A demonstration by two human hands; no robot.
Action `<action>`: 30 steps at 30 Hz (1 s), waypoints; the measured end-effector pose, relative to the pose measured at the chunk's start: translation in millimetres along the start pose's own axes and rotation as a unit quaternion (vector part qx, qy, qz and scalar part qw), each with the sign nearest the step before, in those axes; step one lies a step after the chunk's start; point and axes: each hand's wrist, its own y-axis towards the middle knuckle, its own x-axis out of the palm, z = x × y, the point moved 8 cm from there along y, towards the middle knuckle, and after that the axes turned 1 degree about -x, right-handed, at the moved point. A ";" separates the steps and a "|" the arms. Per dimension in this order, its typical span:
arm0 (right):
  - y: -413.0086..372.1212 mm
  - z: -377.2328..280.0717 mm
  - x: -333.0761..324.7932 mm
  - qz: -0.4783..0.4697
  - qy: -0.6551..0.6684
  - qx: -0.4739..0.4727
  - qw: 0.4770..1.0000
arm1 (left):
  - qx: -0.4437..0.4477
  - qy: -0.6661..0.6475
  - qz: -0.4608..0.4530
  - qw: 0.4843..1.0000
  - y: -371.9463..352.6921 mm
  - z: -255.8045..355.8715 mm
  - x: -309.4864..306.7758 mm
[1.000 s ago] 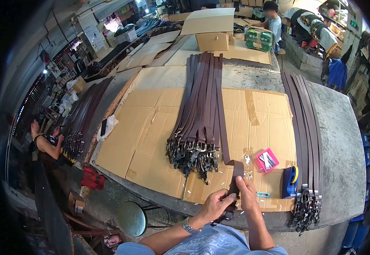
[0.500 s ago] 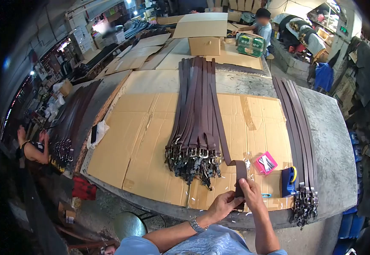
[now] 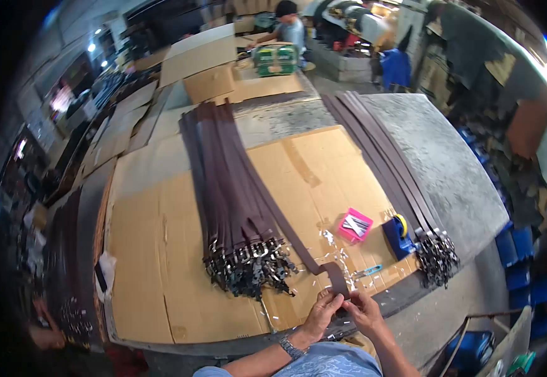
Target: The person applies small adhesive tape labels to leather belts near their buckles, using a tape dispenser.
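Note:
One dark brown belt (image 3: 292, 237) slants down from the pile and curls up at its end, close to my body. My left hand (image 3: 321, 315), with a metal watch on the wrist, is closed on this end. From the other side my right hand (image 3: 362, 311) pinches the same end, its fingertips near the left thumb. The fingers hide the belt's tip and anything small there. To the left lies a thick pile of brown belts (image 3: 223, 169), its metal buckles (image 3: 248, 267) bunched toward me.
A pink tray (image 3: 345, 235) with pale strips, a blue tape dispenser (image 3: 399, 240) and a light-blue cutter (image 3: 367, 272) lie right on the cardboard (image 3: 141, 270), among white scraps. Farther right is another belt row (image 3: 386, 157). A co-worker (image 3: 291, 30) stands beyond the table.
The view has swung right, so the table appears farther left. My right hand has shifted lower along the belt, level with my left; both still hold it.

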 end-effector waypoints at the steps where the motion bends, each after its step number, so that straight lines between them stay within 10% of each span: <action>1: -2.7 2.6 -1.5 -0.022 -0.032 0.022 0.999 | -0.003 -0.029 0.026 0.999 3.8 2.0 -0.7; 12: -63.0 29.6 -130.3 -0.041 -0.210 0.056 0.975 | 0.065 -0.085 0.097 0.990 108.6 98.2 -5.8; 22: -172.5 217.6 -334.4 -0.020 -0.307 0.203 0.930 | 0.163 0.082 0.250 0.951 234.1 217.6 -29.2; 30: -164.8 200.6 -378.9 0.024 -0.110 0.247 0.963 | 0.246 0.210 0.171 0.930 335.1 296.2 132.8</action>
